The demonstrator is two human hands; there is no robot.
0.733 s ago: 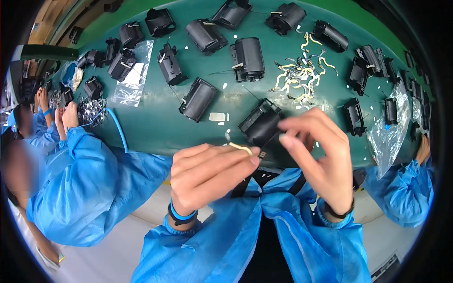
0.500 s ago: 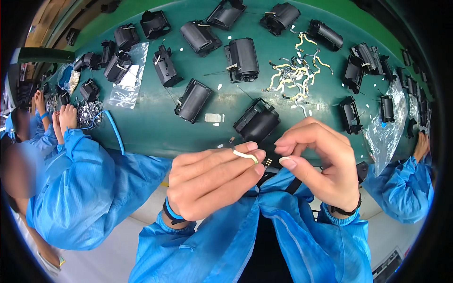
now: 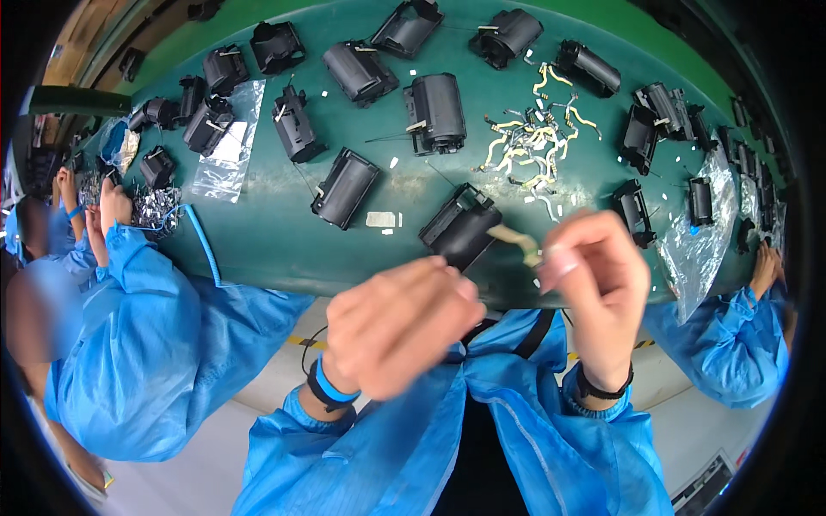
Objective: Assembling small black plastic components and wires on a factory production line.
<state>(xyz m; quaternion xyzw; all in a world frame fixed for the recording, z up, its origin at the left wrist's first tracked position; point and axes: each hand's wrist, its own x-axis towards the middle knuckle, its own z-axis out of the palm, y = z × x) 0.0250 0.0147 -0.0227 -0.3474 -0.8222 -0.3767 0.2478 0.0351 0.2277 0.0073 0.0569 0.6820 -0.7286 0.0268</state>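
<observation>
A pale yellow flex cable (image 3: 514, 241) is pinched between the thumb and fingers of my right hand (image 3: 598, 275), its free end pointing left over a black plastic housing (image 3: 465, 228) on the near part of the table. My left hand (image 3: 404, 322), blurred by motion, is beside it near the table's front edge. Its fingers are curled and pressed together, the thumb hidden, so whatever they may hold cannot be made out. Beyond my right hand lies a loose pile of similar flex cables (image 3: 538, 142).
Several black housings, one of them a ribbed housing (image 3: 434, 112), are spread over the green table (image 3: 344, 267). Small white pieces (image 3: 381, 219) lie among them. Clear plastic bags (image 3: 228, 155) lie left and right. A person in blue (image 3: 155, 344) sits at left, another (image 3: 723, 344) at right.
The flex cable has gone from my left fingers to my right hand, which has lifted slightly away. My hands are farther apart, and my left fingers have curled in.
</observation>
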